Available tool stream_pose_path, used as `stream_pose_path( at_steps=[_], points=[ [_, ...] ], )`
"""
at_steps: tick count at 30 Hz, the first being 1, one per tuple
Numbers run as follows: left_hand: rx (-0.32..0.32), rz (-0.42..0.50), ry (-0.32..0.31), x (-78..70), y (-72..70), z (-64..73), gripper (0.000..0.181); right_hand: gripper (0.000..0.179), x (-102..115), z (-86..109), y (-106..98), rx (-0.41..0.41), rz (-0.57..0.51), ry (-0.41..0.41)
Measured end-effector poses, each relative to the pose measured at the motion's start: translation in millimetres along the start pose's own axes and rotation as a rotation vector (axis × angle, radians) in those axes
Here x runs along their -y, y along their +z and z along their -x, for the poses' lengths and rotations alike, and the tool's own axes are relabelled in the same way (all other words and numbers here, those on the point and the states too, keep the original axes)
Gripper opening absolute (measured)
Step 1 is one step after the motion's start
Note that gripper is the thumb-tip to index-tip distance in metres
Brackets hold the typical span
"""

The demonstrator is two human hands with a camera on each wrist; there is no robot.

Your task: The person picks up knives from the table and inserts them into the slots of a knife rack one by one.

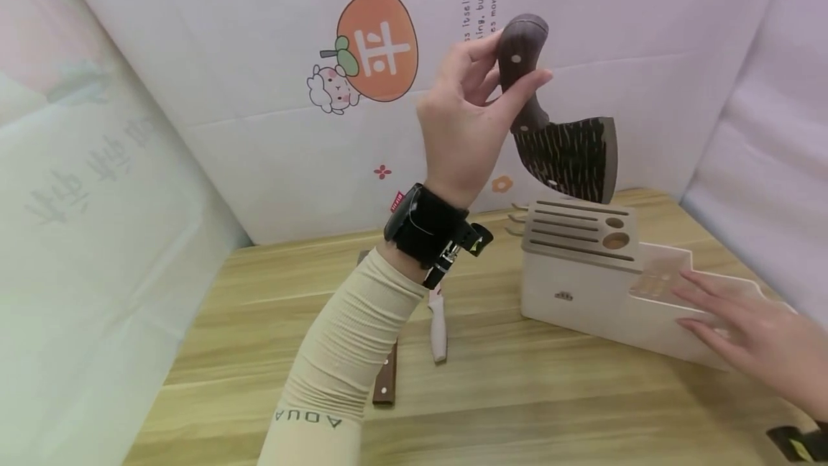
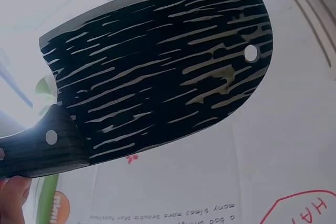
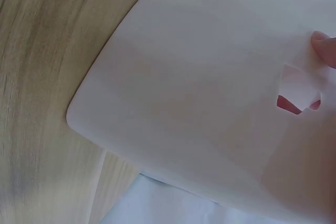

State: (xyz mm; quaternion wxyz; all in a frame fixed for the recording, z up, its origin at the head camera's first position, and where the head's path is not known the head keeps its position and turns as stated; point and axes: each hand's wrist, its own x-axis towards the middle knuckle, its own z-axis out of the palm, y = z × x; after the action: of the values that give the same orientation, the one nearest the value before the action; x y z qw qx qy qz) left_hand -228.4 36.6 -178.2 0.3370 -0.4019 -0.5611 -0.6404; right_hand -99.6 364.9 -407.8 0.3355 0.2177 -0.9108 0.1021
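Observation:
In the head view my left hand (image 1: 468, 110) grips the dark wooden handle of a cleaver (image 1: 566, 157) and holds it up. Its wide black blade with pale streaks hangs just above the slotted top of a white knife block (image 1: 576, 293). A round hole near the blade's end shows in the left wrist view. My right hand (image 1: 750, 329) is at the block's low right end, thumb on the near wall and fingers over the rim. The right wrist view shows the thumb against that white wall (image 3: 184, 93), beside a small cutout.
On the wooden table (image 1: 491, 394) lie a white-handled knife (image 1: 438, 329) and a brown-handled knife (image 1: 384, 383), both partly behind my left forearm. Hooks (image 1: 515, 219) stick out from the block's left side. A printed white cloth (image 1: 259, 56) stands behind the table.

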Motion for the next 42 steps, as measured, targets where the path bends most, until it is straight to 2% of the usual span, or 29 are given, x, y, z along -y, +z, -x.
stream_pose_path(
  at_steps=[3,9,14,20,23,27,29,36,42],
  points=[
    [0.029,0.028,-0.048,3.1,4.4,4.3,0.044,0.05,0.4,1.0,-0.7,0.007,0.007,0.014],
    [0.057,-0.099,-0.183,3.1,13.3,14.8,0.045,0.054,1.4,-2.7,-3.4,0.036,0.024,0.003],
    [0.055,-0.145,-0.198,8.5,17.6,18.1,0.046,0.055,3.5,-6.6,-5.9,0.041,0.023,-0.025],
    [0.06,-0.219,-0.192,19.5,16.7,12.1,0.047,0.049,4.8,-5.3,-4.3,0.021,0.012,-0.012],
    [0.036,-0.218,-0.188,25.1,13.1,9.5,0.046,0.049,5.9,-5.4,-3.8,0.023,0.015,-0.011],
    [0.004,-0.185,-0.218,32.6,9.4,7.5,0.045,0.053,6.1,-7.3,-2.9,0.003,0.012,-0.041],
    [0.007,-0.183,-0.235,36.1,9.8,7.7,0.044,0.051,5.6,-7.9,-3.0,-0.005,0.005,-0.045],
    [0.094,-0.18,-0.345,48.3,23.8,20.2,0.044,0.049,5.2,-7.8,-4.4,0.001,0.01,-0.038],
    [0.197,-0.285,-0.395,59.8,37.2,38.5,0.05,0.056,7.6,-9.3,-5.2,-0.008,0.023,-0.062]
  ],
)
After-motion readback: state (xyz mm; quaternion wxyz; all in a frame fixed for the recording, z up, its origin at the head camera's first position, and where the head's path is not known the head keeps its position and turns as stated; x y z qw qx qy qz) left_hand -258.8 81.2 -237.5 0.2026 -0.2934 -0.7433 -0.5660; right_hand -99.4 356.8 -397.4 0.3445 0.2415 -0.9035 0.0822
